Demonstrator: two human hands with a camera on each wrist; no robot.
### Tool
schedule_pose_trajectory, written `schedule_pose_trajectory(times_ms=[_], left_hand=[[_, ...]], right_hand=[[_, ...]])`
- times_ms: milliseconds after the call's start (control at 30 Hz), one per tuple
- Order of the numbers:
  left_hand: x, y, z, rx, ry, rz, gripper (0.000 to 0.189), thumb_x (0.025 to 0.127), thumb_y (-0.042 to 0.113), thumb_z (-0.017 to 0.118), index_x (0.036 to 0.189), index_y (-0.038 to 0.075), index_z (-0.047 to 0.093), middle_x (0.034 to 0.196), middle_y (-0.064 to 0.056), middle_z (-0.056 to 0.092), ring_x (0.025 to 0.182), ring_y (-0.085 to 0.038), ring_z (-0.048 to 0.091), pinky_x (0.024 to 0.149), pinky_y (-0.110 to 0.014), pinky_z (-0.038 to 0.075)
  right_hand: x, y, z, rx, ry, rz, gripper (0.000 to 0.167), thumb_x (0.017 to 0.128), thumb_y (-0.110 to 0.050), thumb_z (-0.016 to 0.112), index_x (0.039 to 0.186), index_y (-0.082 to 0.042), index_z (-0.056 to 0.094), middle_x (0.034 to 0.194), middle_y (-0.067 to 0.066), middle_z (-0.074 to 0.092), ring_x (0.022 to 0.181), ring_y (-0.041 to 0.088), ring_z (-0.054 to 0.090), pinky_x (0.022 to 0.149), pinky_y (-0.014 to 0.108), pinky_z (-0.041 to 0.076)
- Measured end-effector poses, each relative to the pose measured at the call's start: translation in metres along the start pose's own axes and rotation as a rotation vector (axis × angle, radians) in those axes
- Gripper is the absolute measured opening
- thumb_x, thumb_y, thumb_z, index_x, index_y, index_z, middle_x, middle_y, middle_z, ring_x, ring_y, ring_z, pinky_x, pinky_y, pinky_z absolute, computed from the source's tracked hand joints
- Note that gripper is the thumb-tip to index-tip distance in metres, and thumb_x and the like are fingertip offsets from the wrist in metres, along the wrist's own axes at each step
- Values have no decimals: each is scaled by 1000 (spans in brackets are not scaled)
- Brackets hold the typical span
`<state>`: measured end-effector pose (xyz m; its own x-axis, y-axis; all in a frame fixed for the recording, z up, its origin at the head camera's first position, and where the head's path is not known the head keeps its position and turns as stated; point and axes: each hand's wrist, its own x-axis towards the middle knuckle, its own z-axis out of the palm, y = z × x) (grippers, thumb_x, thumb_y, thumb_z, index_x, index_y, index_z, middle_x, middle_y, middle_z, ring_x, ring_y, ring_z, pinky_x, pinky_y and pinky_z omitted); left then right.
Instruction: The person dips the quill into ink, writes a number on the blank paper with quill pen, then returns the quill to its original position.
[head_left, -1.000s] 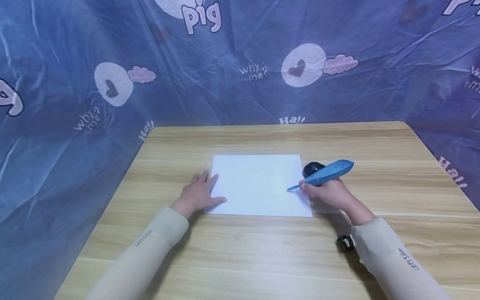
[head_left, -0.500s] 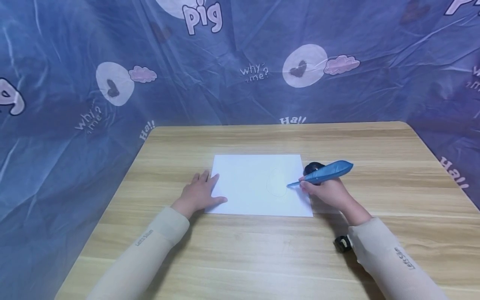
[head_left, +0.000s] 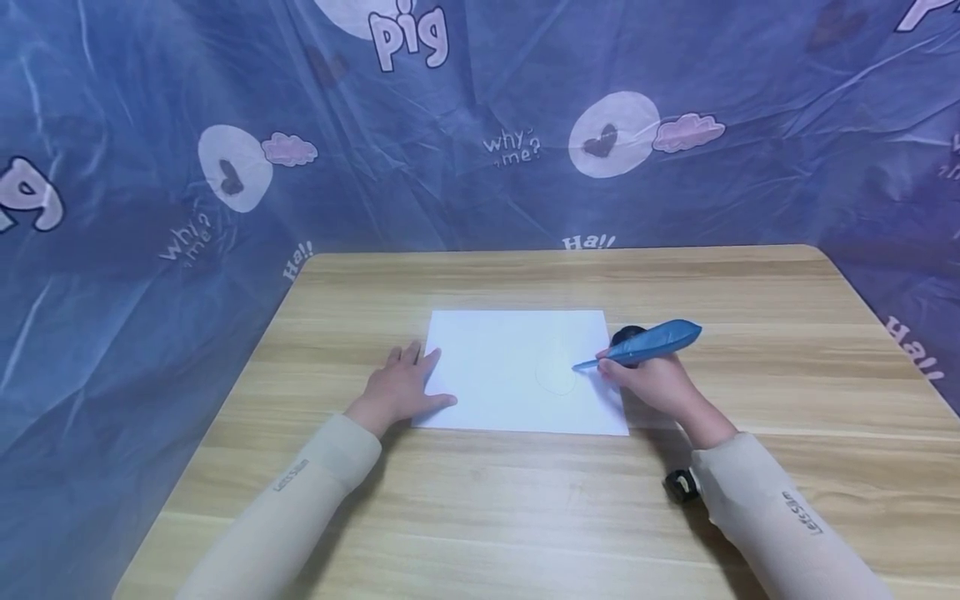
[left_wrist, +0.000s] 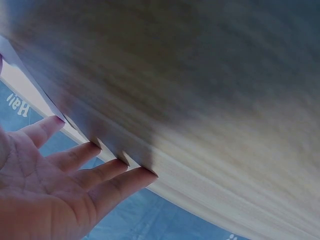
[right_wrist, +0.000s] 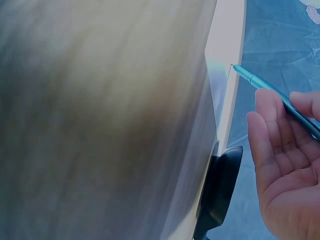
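Note:
A white sheet of paper lies flat on the wooden table in the head view. On its right half shows a faint curved line, rounded at the bottom. My right hand pinches a blue feather-shaped pen, its tip at the right side of that curve. From the right wrist view, the pen's slim teal barrel passes between thumb and fingers. My left hand rests with spread fingers on the paper's left edge. In the left wrist view its straight fingers touch down at the tabletop.
Just behind my right hand sits a rounded black object, dark and base-like in the right wrist view. A small black item shows beside the right sleeve. A blue printed cloth hangs behind the wooden table.
The pen tip has moved a little away from me along the right side of the curve, with the right hand and forearm shifting slightly. The left hand stays put on the paper.

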<state>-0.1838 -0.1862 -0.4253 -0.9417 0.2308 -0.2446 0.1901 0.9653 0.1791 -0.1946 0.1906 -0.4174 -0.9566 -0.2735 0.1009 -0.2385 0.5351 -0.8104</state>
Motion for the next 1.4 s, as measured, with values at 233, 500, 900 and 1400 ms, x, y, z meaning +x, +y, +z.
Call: schedule_pose_trajectory(times_ms=[233, 500, 900, 1400], left_hand=[[0, 0, 0, -8, -5, -6, 92, 81, 71, 52, 152, 18, 27, 154, -22, 17, 137, -50, 14, 98, -66, 29], [1, -1, 0, -11, -1, -2, 92, 81, 71, 53, 152, 18, 27, 155, -22, 17, 137, -51, 14, 98, -66, 29], [0, -1, -1, -10, 0, 4, 92, 81, 70, 54, 152, 18, 26, 155, -22, 17, 137, -50, 14, 99, -66, 28], [-3, -6, 1, 1, -4, 9, 92, 81, 70, 54, 152, 18, 27, 155, -21, 17, 137, -50, 14, 98, -66, 30]], right_hand=[[4, -2, 2, -30, 4, 7, 16, 87, -9, 69, 101, 0, 71, 85, 6, 70, 72, 18, 64, 67, 28, 52], [7, -4, 7, -58, 22, 7, 18, 88, -11, 69, 102, -1, 72, 86, 6, 71, 76, 19, 63, 72, 35, 49], [10, -11, 12, -91, 3, 74, 22, 90, -15, 66, 107, -1, 72, 97, 12, 70, 84, 23, 62, 79, 42, 49], [11, -17, 25, -67, 11, 60, 22, 89, -15, 68, 106, -3, 72, 97, 12, 71, 96, 29, 64, 90, 49, 46]])
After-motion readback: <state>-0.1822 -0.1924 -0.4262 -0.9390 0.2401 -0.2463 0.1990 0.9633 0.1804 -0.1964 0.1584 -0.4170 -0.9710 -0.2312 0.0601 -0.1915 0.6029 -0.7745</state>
